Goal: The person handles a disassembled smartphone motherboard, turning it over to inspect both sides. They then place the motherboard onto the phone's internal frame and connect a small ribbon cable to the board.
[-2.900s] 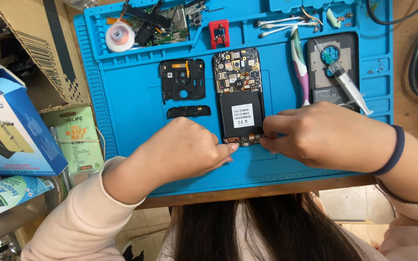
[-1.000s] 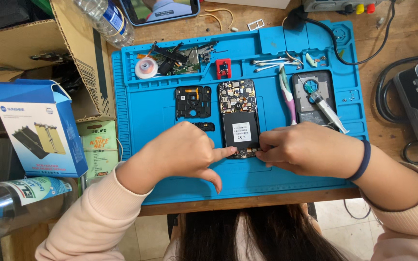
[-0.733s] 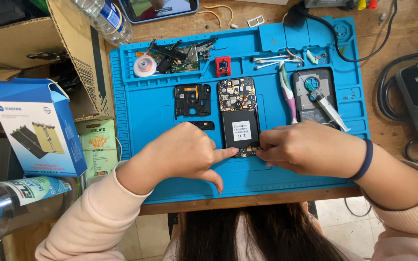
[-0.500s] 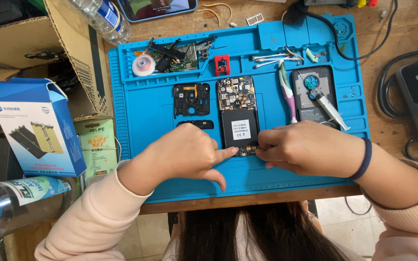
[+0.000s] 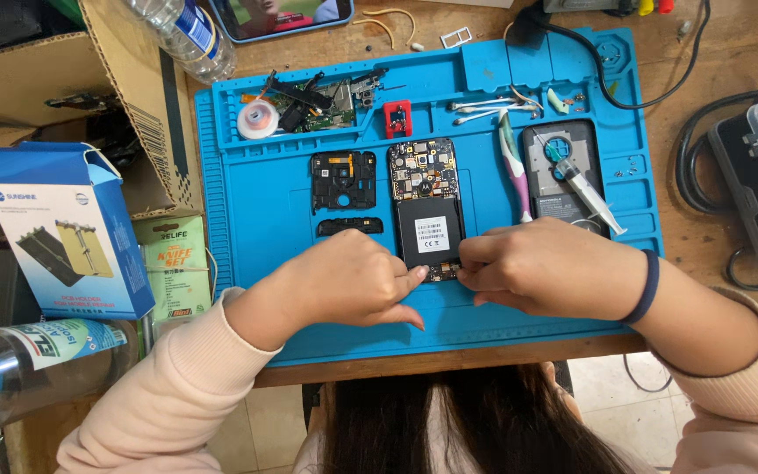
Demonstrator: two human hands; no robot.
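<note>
Both hands, left hand (image 5: pixel 344 281) and right hand (image 5: pixel 546 268), pinch the opened phone's (image 5: pixel 428 206) near end.

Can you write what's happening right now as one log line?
left hand: touching opened phone bottom edge | right hand: same edge | blue mat underneath

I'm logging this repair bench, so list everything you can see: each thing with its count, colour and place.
Silicone work mat: one, blue, on wooden desk.
Opened phone with black battery: one, mat centre.
Black inner frame plate: one, left of phone.
Phone back cover: one, dark, mat right.
Pink-and-teal toothbrush: one, between phone and cover.
Cardboard product box: one, blue, left of mat.
Clear plastic bottle: one, top left.
Left hand, right hand: both touching phone's lower end.
</note>
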